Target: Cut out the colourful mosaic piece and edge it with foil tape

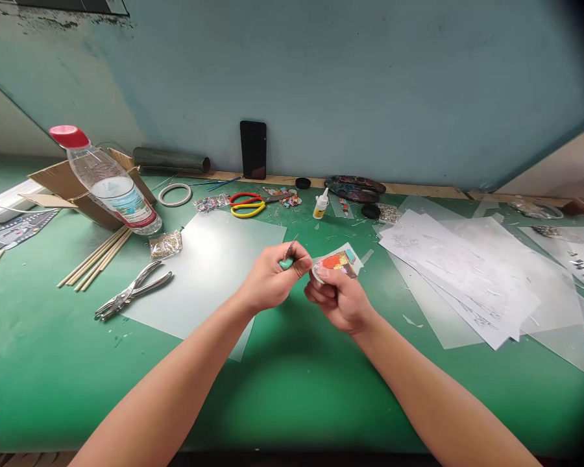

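**Tool tip meets card edge, above the desk**

We see the right hand (pixel 339 299) pinching a small coloured card (pixel 337 263), held up over the green desk (pixel 292 389), its long side tilted up to the right. The left hand (pixel 268 279) is clenched round a small teal-handled tool (pixel 288 258). The card lies just right of the tool, nearly touching. Scissors (pixel 247 204) and glue (pixel 320 205) sit well beyond.

1. A teal-painted wall (pixel 370 84) rises behind the bench, scuffed and flaking near its upper left corner.
2. The green worktable (pixel 292 402) fills the foreground.
3. A pale wooden strip (pixel 418 190) runs where table meets wall.
4. Lighting is soft and even.
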The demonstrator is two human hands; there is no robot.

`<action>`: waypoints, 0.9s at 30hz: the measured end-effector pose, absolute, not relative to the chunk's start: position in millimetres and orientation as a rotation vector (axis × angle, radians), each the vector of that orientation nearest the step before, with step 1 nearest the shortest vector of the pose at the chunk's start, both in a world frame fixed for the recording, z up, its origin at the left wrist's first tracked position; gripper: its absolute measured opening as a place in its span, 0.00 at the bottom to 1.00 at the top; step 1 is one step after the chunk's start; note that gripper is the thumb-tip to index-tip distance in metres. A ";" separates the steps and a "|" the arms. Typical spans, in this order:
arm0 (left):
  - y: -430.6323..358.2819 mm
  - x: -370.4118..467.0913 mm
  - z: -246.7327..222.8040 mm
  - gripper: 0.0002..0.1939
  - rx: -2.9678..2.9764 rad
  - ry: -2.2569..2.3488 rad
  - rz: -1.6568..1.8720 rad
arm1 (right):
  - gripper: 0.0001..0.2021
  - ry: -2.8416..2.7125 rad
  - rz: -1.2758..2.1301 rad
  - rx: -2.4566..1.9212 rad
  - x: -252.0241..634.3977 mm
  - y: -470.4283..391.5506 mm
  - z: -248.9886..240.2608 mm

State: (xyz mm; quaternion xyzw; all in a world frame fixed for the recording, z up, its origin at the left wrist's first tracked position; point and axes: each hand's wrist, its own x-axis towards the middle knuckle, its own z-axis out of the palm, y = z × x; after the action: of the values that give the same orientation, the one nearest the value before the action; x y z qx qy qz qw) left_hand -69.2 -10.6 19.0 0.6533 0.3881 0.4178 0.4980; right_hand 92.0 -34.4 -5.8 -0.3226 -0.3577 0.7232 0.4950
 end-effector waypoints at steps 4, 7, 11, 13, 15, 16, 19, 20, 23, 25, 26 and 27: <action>-7.7 -72.2 16.3 0.18 1.592 0.893 0.972 | 0.21 -0.827 1.920 -0.722 93.6 -31.7 -8.8; -7.9 -71.1 15.1 0.17 1.581 0.914 0.972 | 0.22 -0.811 1.987 -0.689 95.0 -28.0 -12.1; -8.5 -67.1 15.7 0.15 1.602 0.978 0.982 | 0.23 -0.793 2.027 -0.632 96.9 -23.4 -16.5; -7.9 -65.8 15.9 0.15 1.656 0.997 0.995 | 0.23 -0.794 2.038 -0.615 98.1 -21.9 -18.7; -6.6 -65.4 15.4 0.14 1.731 1.007 1.009 | 0.23 -0.802 2.054 -0.601 99.5 -20.8 -20.7; -5.8 -65.5 15.0 0.14 1.771 1.010 1.017 | 0.23 -0.807 2.065 -0.593 100.2 -20.3 -21.7; -4.1 -66.7 14.2 0.14 1.875 1.003 1.042 | 0.23 -0.836 2.087 -0.569 101.8 -18.8 -24.3; -4.1 -67.2 14.3 0.14 1.906 0.998 1.050 | 0.23 -0.850 2.091 -0.561 102.1 -18.2 -25.2; -5.1 -68.8 15.2 0.12 2.001 0.997 1.077 | 0.24 -0.897 2.100 -0.539 103.3 -15.9 -27.8; -5.7 -69.3 15.1 0.11 2.065 0.999 1.106 | 0.24 -0.934 2.108 -0.525 105.0 -13.7 -29.7; -5.5 -69.4 14.6 0.10 2.094 0.998 1.125 | 0.24 -0.954 2.111 -0.519 106.3 -12.3 -30.6; -4.9 -69.2 13.8 0.10 2.119 0.994 1.146 | 0.24 -0.973 2.112 -0.513 108.0 -10.7 -31.5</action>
State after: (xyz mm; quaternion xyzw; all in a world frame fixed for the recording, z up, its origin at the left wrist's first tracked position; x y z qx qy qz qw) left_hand -69.2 -4.9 13.8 0.7842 0.3678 0.4240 0.2644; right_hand 108.0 -10.7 -31.5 -0.2002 -0.3794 0.8236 0.3710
